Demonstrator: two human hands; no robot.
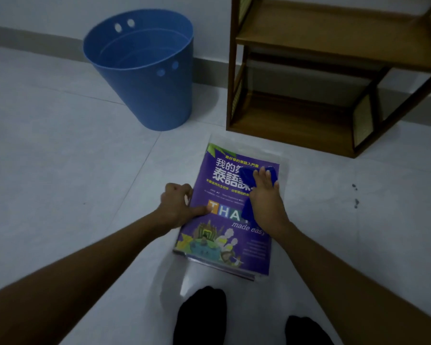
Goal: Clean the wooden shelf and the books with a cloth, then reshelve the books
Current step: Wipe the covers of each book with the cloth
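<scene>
A purple book (219,235) with "THAI made easy" on its cover lies flat on the floor, on top of a thin stack of other books in front of me. My right hand (265,197) presses a blue cloth (248,174) flat against the upper right of the cover. My left hand (178,206) holds the book's left edge, its fingers curled at the edge and the thumb lying on the cover. The wooden shelf (309,115) stands bare just beyond the book, against the wall.
A blue plastic bin (144,78) stands on the pale tiled floor to the left of the shelf. Dark specks (355,195) mark the tiles right of the book. My dark-socked feet (202,317) are at the bottom edge.
</scene>
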